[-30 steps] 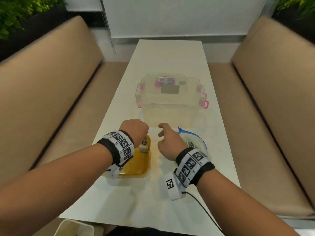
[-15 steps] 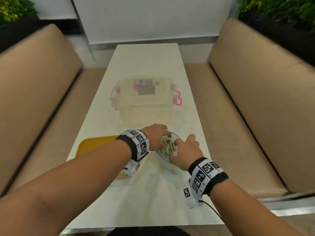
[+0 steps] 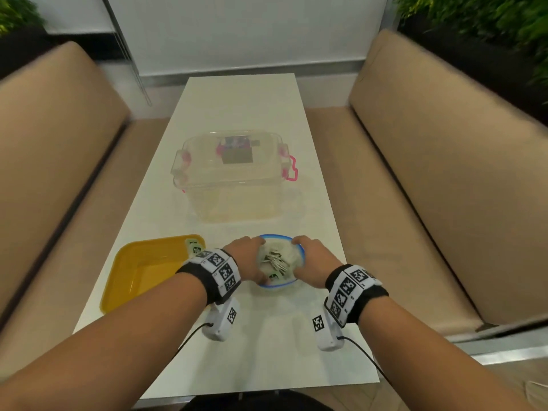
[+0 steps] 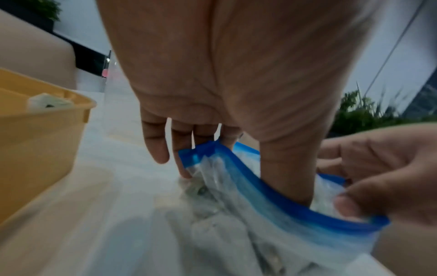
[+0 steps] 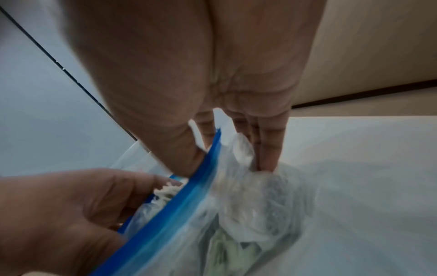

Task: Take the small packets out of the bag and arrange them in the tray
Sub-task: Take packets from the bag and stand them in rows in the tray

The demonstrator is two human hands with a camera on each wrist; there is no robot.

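Both hands hold the mouth of the bag (image 3: 280, 284) open on the white desk (image 3: 267, 351). The bag is clear plastic with a blue zip rim and sits at the near centre of the desk, just beside the tray (image 3: 142, 277) at its 3 o'clock side.

Left hand (image 3: 247, 259): grips the rim at the bag's 9 o'clock side. In the left wrist view the thumb (image 4: 287, 168) is inside the bag and the other fingers (image 4: 155, 143) are outside it, curled down, so the rim is pinched between them.

Right hand (image 3: 311, 259): grips the rim at the bag's 3 o'clock side. In the right wrist view the thumb (image 5: 182, 149) presses the inner face of the blue rim, and the fingers (image 5: 269, 147), held close together, press the plastic from outside.

Small packets (image 3: 275, 262): a loose pile lies inside the open bag, pale with green print; the count cannot be told.

The tray is yellow and lies at the near left of the desk. 2 packets (image 3: 194, 247) rest in its far right corner, at 1 o'clock within the tray.

A clear storage box (image 3: 234, 176) with pink latches stands at 12 o'clock from the bag, apart from it. Tan bench seats (image 3: 444, 173) flank the desk on both sides
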